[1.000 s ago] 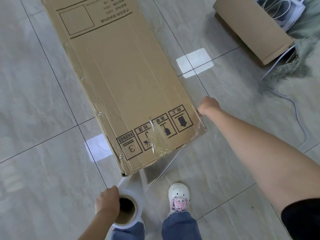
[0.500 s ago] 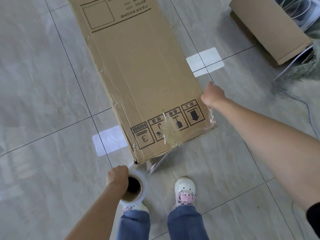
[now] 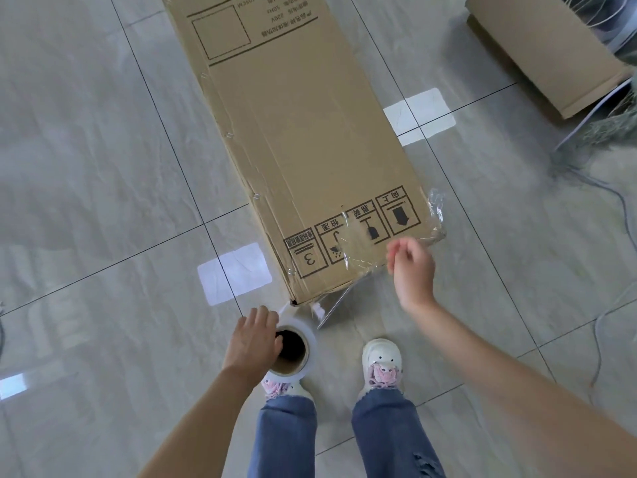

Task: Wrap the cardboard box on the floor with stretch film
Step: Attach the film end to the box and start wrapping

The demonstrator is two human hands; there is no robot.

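Head view looks down on the left hand [image 3: 255,339], whose grip curls over the rim of the stretch film roll [image 3: 292,350], thumb in the core, just near of the cardboard box [image 3: 303,146] lying long on the tiled floor [image 3: 86,167]. Film [image 3: 365,250] clings over the box's near right corner. The right hand [image 3: 412,270], half a second ago at the box's right edge, now hovers loosely curled and empty over the near end.
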